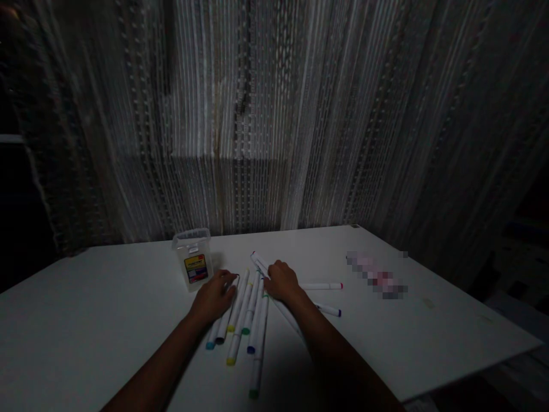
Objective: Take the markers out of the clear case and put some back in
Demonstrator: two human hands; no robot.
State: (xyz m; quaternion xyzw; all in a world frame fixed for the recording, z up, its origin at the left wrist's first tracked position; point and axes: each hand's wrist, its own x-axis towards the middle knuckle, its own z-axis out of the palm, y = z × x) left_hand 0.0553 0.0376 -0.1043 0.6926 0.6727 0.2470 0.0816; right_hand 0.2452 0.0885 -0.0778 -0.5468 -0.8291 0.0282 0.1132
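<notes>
Several white markers (251, 312) with coloured ends lie side by side in a loose bunch on the white table. My left hand (217, 297) is at the bunch's left edge, its bent fingers touching the outermost markers, with thumb and forefinger apart. On the opposite side, my right hand (281, 281) has its fingers curled down over a white marker (259, 262) that points up and left. The right fingertips are partly hidden among the markers. Near my right forearm lie a marker with a pinkish-red end (323, 286) and one with a purple end (329, 310).
A clear plastic box (192, 243) with a yellow and dark label stands behind my left hand. Toward the right side of the white table (386, 343) is a pinkish, pixelated object (377, 276). A striped curtain (266, 126) hangs along the back edge.
</notes>
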